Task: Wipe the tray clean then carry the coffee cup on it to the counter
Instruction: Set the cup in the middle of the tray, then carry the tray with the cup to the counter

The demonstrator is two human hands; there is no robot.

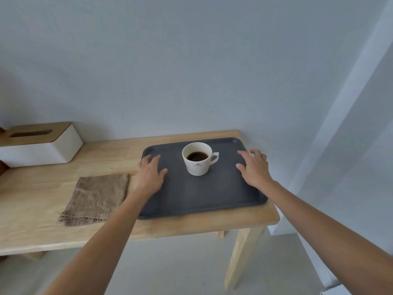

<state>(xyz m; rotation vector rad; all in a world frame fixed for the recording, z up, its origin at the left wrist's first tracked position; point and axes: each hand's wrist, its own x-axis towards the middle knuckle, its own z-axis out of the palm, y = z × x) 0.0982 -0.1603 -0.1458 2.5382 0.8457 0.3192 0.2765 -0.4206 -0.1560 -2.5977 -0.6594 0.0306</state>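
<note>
A dark grey tray (197,196) lies on the right end of a light wooden table (53,226). A white coffee cup (197,159) with dark coffee stands upright in the tray's far half, handle pointing right. My left hand (150,174) is spread over the tray's left rim, fingers apart, holding nothing. My right hand (254,168) is spread over the tray's right rim, also with fingers apart. Whether the hands touch the tray is unclear. A folded brown cloth (96,198) lies on the table just left of the tray.
A white tissue box (40,145) with a wooden lid sits at the table's back left against the wall. The tray's right corner reaches the table's right edge. A pale wall stands close behind, and pale floor shows below the table.
</note>
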